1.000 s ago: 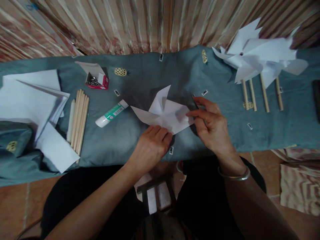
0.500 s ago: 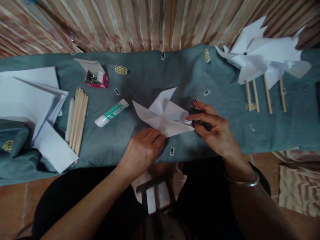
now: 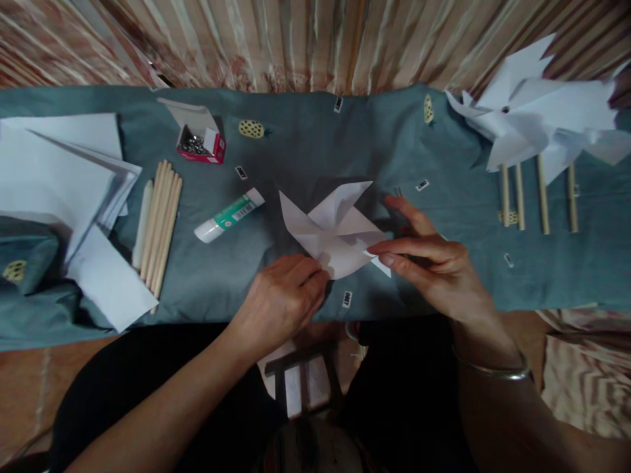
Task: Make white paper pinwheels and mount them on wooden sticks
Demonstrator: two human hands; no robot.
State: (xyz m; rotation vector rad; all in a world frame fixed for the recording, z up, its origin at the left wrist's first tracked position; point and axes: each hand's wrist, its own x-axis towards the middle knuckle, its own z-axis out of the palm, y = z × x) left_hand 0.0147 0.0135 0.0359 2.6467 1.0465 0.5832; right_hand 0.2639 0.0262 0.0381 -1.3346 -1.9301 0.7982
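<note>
A white paper pinwheel (image 3: pixel 340 230) with folded blades lies in front of me on the cloth. My left hand (image 3: pixel 290 292) grips its lower edge, thumb and fingers closed on the paper. At its right side my right hand (image 3: pixel 434 266) pinches a blade's corner between thumb and a finger, while another finger stretches away. Thin pointed metal tips (image 3: pixel 398 192) show behind that stretched finger; the rest of that object is hidden. A glue stick (image 3: pixel 231 214) with a green label lies left of the pinwheel.
A red and white box of metal pins (image 3: pixel 202 141) stands open at the back left. Nearby are several wooden sticks (image 3: pixel 160 226) and white paper sheets (image 3: pixel 54 174). Finished pinwheels on sticks (image 3: pixel 537 118) lie at right. A patterned blue-green cloth (image 3: pixel 296 157) covers the table.
My right hand has closed on a blade corner of the pinwheel and bent it. The left hand keeps its hold. The whole view has shifted slightly.
</note>
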